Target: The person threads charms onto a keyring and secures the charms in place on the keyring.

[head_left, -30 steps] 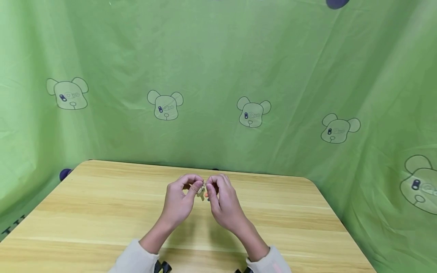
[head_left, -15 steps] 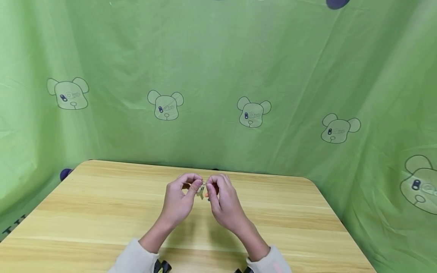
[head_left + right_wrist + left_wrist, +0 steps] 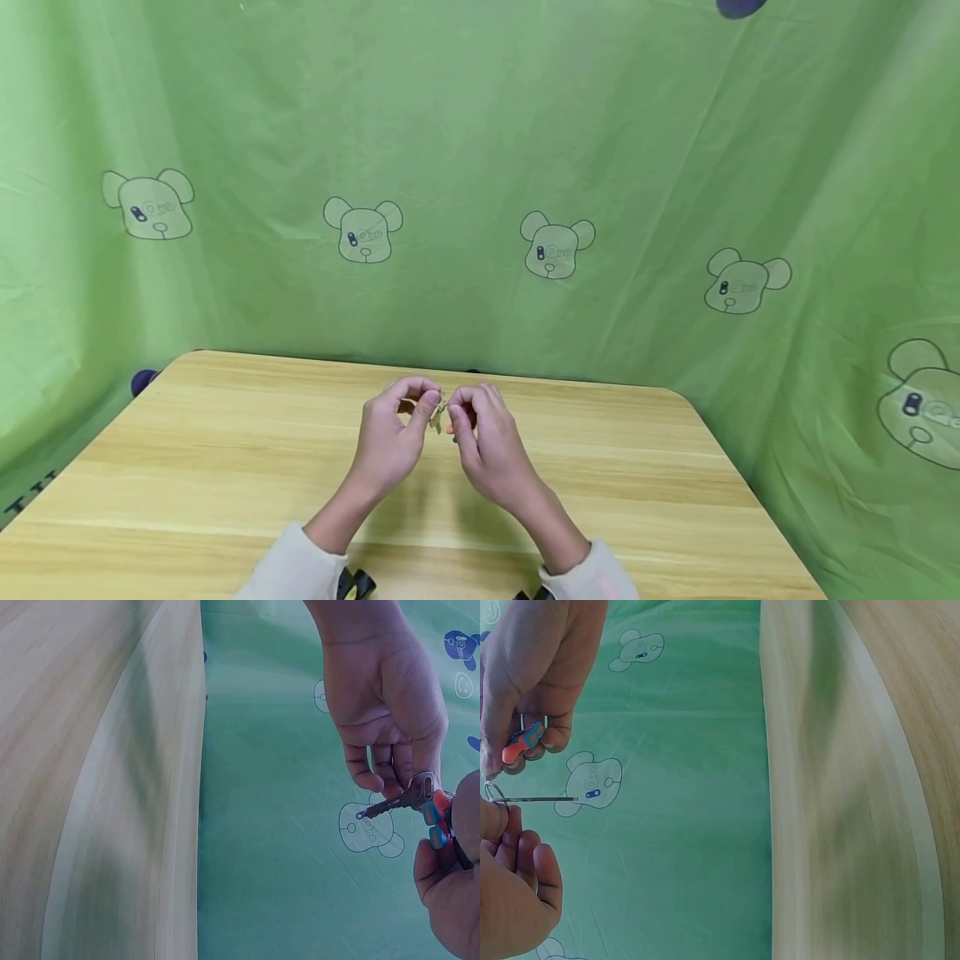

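Note:
My left hand point(image 3: 390, 433) pinches a metal key ring point(image 3: 495, 792) between thumb and index finger, above the table. From the ring a key point(image 3: 397, 801) hangs between the two hands; in the left wrist view it appears edge-on as a thin bar. Facing it, my right hand point(image 3: 487, 442) pinches a small keychain with its fingertips close to the ring. The keychain's orange and blue charm point(image 3: 523, 742) dangles just below the right fingers, partly covered by them in the head view. How the ring and keychain join is hidden by the fingertips.
A light wood-grain table point(image 3: 225, 467) with rounded corners spreads under the hands. Green curtains point(image 3: 465, 125) printed with bear heads surround it at the back and sides. Black wrist straps point(image 3: 356, 585) show at the cuffs.
Both hands have shifted slightly left, the left one also a little upward. The key has turned and swung somewhat between the fingertips. Both pinches stay in place.

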Action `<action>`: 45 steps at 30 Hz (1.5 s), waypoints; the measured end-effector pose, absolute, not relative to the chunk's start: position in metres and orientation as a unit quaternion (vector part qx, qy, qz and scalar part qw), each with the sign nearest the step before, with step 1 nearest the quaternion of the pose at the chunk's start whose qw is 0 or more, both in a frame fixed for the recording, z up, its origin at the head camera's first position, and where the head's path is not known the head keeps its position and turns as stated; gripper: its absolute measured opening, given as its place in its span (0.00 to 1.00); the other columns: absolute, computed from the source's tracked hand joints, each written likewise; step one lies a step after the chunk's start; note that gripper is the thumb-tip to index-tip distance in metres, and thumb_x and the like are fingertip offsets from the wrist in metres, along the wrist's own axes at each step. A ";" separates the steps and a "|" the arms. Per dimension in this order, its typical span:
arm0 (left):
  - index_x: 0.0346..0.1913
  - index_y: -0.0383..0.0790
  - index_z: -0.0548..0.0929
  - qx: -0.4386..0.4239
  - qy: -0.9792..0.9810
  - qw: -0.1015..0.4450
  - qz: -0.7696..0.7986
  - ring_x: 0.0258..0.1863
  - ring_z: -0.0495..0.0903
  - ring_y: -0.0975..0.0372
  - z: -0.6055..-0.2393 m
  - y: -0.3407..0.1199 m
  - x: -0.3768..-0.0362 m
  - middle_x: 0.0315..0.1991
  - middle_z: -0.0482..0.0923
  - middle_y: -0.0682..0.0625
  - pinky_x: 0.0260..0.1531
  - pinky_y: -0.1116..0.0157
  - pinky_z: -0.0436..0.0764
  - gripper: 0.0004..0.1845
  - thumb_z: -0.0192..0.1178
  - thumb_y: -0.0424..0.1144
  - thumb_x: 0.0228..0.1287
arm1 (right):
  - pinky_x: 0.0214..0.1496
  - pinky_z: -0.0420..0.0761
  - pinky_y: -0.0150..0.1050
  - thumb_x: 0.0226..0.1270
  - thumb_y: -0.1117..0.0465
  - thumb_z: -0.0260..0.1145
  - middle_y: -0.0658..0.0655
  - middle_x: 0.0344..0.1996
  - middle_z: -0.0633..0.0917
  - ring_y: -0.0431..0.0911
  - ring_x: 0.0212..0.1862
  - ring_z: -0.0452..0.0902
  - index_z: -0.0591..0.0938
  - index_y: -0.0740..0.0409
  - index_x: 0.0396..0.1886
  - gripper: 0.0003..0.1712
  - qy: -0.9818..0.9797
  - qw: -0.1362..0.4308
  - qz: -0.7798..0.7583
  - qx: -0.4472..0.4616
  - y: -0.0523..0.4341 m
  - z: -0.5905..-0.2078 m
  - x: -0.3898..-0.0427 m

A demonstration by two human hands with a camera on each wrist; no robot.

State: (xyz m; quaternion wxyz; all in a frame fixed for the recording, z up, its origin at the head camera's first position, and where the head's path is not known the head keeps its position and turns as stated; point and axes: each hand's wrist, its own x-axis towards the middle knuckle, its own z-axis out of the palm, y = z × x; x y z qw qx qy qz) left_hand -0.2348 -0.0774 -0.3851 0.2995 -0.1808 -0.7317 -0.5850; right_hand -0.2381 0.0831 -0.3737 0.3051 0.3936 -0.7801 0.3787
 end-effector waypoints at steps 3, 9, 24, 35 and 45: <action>0.42 0.37 0.86 -0.178 -0.732 0.301 -0.584 0.35 0.82 0.60 -0.385 -0.078 -0.235 0.36 0.86 0.49 0.38 0.61 0.82 0.04 0.63 0.34 0.72 | 0.37 0.77 0.33 0.77 0.71 0.58 0.51 0.33 0.76 0.42 0.38 0.71 0.75 0.62 0.42 0.02 -0.781 0.300 0.385 0.389 0.083 -0.374 -0.238; 0.42 0.35 0.85 -0.165 -0.732 0.299 -0.589 0.34 0.80 0.60 -0.386 -0.078 -0.234 0.35 0.85 0.47 0.38 0.63 0.81 0.06 0.63 0.36 0.73 | 0.35 0.77 0.34 0.78 0.69 0.59 0.49 0.32 0.77 0.40 0.36 0.71 0.77 0.61 0.42 0.01 -0.783 0.289 0.393 0.385 0.083 -0.375 -0.238; 0.45 0.38 0.85 -0.143 -0.732 0.255 -0.616 0.35 0.80 0.60 -0.383 -0.076 -0.232 0.35 0.85 0.50 0.37 0.65 0.80 0.04 0.63 0.34 0.73 | 0.33 0.79 0.31 0.71 0.71 0.66 0.50 0.31 0.81 0.41 0.33 0.76 0.83 0.62 0.41 0.03 -0.772 0.303 0.421 0.368 0.081 -0.378 -0.240; 0.41 0.38 0.87 -0.230 -0.786 0.323 -0.475 0.33 0.81 0.64 -0.380 -0.088 -0.236 0.32 0.85 0.53 0.35 0.62 0.84 0.03 0.67 0.34 0.69 | 0.31 0.80 0.32 0.72 0.69 0.66 0.50 0.31 0.82 0.39 0.31 0.76 0.85 0.62 0.40 0.02 -0.782 0.288 0.419 0.360 0.087 -0.375 -0.239; 0.38 0.36 0.86 -0.232 -0.789 0.345 -0.452 0.32 0.79 0.63 -0.378 -0.090 -0.236 0.30 0.83 0.53 0.34 0.64 0.83 0.04 0.67 0.34 0.70 | 0.33 0.80 0.32 0.71 0.70 0.67 0.48 0.30 0.80 0.39 0.34 0.75 0.84 0.61 0.39 0.02 -0.789 0.296 0.402 0.358 0.087 -0.374 -0.239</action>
